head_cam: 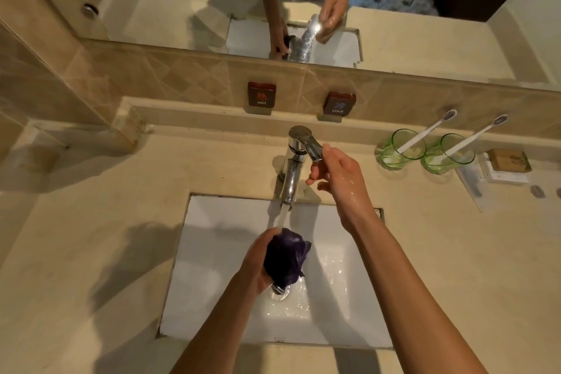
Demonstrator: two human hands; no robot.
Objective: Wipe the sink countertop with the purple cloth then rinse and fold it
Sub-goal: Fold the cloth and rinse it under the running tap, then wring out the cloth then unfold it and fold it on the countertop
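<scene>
Head | left hand (258, 261) fingers grip purple cloth (285, 258) over sink (349, 297) | right hand (340, 173) fingers pinch faucet handle (306, 143)

Wall plaques (261, 95) read HOT — and COLD.

Pretty sure I'm looking at a bathroom, prob a hotel one: white undermount sink (334, 297) set in a beige stone countertop (91, 237) w/ a chrome faucet (296, 158) running, and a big mirror (182, 9) right above the tiled backsplash. What says hotel to me is the little HOT sign (261, 94) and COLD sign (339, 103) on the wall. There are also two green glasses (400, 149), a toothbrush (425, 133) in each, and a small soap box (510, 160) beside them.
</scene>
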